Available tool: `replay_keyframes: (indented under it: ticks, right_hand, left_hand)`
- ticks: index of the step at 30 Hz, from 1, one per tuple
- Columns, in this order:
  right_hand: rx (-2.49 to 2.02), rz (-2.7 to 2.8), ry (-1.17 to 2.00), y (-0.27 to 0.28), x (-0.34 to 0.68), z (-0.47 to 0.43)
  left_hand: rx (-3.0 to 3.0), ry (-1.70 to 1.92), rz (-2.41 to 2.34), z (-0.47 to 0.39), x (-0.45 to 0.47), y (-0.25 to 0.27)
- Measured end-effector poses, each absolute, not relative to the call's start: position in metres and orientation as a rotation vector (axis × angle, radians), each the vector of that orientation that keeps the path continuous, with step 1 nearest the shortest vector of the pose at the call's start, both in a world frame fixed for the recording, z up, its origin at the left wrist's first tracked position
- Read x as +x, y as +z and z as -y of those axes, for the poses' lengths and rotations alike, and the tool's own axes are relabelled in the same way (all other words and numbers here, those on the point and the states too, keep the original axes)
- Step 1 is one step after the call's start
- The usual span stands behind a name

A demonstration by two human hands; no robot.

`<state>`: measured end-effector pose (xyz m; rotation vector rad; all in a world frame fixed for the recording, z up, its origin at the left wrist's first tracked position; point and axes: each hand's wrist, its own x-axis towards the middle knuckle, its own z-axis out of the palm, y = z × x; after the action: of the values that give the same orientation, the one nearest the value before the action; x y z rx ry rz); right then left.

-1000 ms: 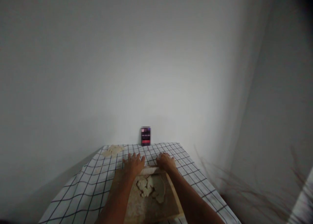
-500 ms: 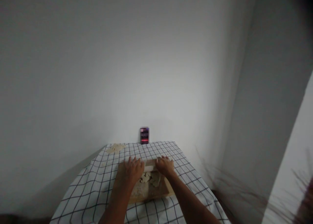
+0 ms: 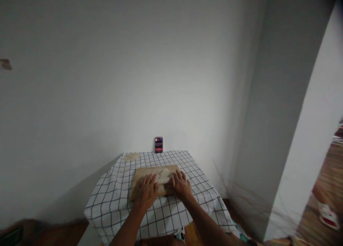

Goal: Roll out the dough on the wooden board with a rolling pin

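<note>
Both hands lie flat, fingers spread, clamping nothing: left hand (image 3: 147, 191) and right hand (image 3: 181, 185) press palms down on a rolling pin (image 3: 164, 181), evidently to roll it. Pale dough (image 3: 164, 173) lies on a wooden board (image 3: 143, 174) atop the checked cloth (image 3: 115, 199). The pin is mostly hidden beneath the palms; a small dark box (image 3: 158, 144) by the wall is unreadable.
</note>
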<state>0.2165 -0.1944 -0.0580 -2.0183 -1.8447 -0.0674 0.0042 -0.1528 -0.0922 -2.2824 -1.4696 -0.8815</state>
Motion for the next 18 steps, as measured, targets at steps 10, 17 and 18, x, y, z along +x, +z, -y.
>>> replay_keyframes:
  ticks: [10, 17, 18]
  right_hand:
    - [-2.012, 1.827, -0.18, -0.079, 0.209, 0.232]
    - [-2.034, 1.874, -0.041, -0.069, 0.214, 0.215]
    - [-2.028, 1.867, -0.037, -0.067, 0.216, 0.209]
  left_hand:
    - [-2.275, -0.843, 1.435, 0.203, -0.002, -0.084]
    - [-2.309, -0.837, 1.528, 0.184, 0.004, -0.081]
    - [-2.301, -0.855, 1.522, 0.177, 0.005, -0.081]
